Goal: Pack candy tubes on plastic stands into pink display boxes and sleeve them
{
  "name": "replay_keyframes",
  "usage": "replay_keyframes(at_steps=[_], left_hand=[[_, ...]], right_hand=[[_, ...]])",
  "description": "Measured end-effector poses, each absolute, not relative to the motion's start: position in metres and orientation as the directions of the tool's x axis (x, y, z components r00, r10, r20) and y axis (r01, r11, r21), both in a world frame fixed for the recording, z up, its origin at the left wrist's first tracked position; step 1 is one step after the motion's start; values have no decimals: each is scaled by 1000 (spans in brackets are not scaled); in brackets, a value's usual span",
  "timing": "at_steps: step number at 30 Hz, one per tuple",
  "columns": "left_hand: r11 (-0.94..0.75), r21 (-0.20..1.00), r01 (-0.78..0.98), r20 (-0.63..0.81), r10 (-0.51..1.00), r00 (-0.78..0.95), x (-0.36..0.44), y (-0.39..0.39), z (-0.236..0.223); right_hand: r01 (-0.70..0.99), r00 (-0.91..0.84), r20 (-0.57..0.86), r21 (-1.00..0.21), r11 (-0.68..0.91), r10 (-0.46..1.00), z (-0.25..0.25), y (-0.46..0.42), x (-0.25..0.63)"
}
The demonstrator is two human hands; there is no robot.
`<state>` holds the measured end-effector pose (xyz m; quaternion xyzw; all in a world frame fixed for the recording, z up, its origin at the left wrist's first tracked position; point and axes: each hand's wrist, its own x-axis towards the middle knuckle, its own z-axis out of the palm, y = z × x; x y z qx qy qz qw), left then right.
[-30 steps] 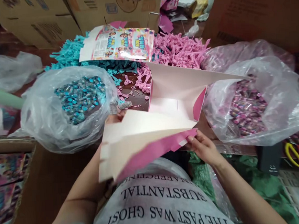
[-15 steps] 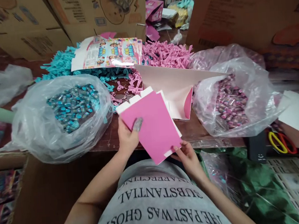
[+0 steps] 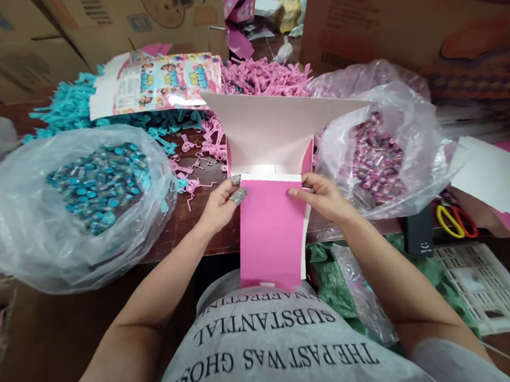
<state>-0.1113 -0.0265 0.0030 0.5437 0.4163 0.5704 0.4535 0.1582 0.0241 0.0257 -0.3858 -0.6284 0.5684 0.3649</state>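
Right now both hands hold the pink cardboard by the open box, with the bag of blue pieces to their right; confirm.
No: the head view shows the bag of blue pieces on the left. The left hand and right hand hold the pink cardboard by the open box.

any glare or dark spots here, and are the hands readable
Head view: glare low on the printed sheet; head view: deep shadow below the table; head view: left hand and right hand readable on the pink card.

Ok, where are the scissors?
In the head view, the scissors are on the right, just right of the black smiley-marked object and, in the picture, below the plastic bag of pink pieces.
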Motion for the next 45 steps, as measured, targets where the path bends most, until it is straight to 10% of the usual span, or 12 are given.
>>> replay_keyframes(at_steps=[11,19,24,28,45], left_hand=[[-205,974,92,203,979,29,-112,-16,11],[-332,793,511,481,856,-189,-77,-81,56],[51,994,101,-65,989,136,-48,-105,75],[344,913,-219,-325,938,118,-45,-85,71],[249,928,-277,-248,968,37,-58,-83,71]], right_hand=[[294,-636,228,-812,504,737,47,33,152],[332,-539,127,-877,348,833,69,58,140],[347,-690,27,-864,364,723,95,56,142],[341,-818,-31,-830,442,574,122,43,142],[483,-790,-249,-815,320,559,125,51,131]])
